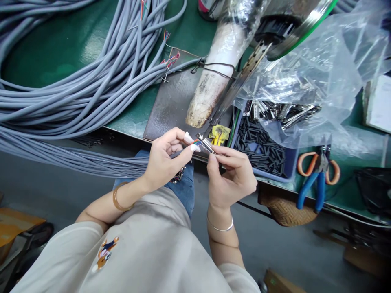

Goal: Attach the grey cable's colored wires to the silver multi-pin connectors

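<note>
Fingers nearly closed, the left hand [166, 156] pinches coloured wires [196, 142]; right of it, touching the wire ends, the metal connector [205, 143] sits between the right hand's [230, 173] closed thumb and fingertips, left of the blue bin [288, 162].

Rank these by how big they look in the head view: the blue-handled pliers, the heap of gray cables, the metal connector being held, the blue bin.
1. Heap of gray cables
2. Blue bin
3. Blue-handled pliers
4. Metal connector

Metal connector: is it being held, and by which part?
Yes, the right hand pinches the metal connector at its right-hand end.
</note>
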{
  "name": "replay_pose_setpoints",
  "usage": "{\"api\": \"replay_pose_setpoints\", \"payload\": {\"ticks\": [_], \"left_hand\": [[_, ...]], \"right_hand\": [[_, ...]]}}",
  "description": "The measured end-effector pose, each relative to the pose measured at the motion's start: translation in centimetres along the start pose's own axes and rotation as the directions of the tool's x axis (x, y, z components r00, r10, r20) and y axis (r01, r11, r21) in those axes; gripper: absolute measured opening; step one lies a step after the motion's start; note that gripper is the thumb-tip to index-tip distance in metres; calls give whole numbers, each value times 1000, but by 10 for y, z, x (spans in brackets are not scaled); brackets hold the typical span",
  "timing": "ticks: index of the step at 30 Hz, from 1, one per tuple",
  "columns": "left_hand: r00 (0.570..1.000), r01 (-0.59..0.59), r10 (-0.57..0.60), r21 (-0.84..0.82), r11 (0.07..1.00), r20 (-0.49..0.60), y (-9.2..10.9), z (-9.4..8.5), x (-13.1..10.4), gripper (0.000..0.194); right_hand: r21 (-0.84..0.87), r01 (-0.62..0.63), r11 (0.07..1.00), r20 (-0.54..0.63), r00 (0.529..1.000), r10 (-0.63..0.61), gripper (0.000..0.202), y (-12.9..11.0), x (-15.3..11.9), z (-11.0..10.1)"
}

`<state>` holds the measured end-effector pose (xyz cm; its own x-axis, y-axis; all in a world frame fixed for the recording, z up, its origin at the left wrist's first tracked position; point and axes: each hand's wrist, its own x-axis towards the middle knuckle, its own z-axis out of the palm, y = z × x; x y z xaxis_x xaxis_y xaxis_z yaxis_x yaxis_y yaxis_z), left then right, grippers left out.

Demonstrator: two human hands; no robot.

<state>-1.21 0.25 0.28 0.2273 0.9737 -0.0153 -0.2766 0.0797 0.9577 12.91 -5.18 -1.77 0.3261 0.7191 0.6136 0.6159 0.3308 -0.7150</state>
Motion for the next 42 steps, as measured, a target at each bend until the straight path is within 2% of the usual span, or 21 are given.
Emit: {"api": "replay_pose_setpoints", "payload": {"ticks": [2,5,8,15,32,39,42], "left_hand": [[999,-9,9,-6,1000,36,1,-2,-1,20],[998,2,-2,-2,1000,57,-1,-3,-2,18],[1000,17,-17,1,1000,15,-3,-1,-2,16],[997,28,-25,41,999,-72,-3,5,2,16],[996,-49,57,107,993,-74,3,10,7,14],[998,23,-17,102,995,-60,2,7,8,14],[997,19,-11,112,994,-71,2,7,9,14]], "right_hand": [[94,-128,987,20,992,127,14,-2,1,0],[155,-185,970,66,982,176,12,-3,1,-1],[130,-137,982,95,988,125,12,-4,1,-1],[15,27,1000,75,997,-28,17,-5,5,1],[-62,76,995,60,996,-72,18,-4,16,2],[-66,101,993,84,992,-95,18,-1,14,1],[-94,111,989,96,990,-102,18,-2,16,3]]}}
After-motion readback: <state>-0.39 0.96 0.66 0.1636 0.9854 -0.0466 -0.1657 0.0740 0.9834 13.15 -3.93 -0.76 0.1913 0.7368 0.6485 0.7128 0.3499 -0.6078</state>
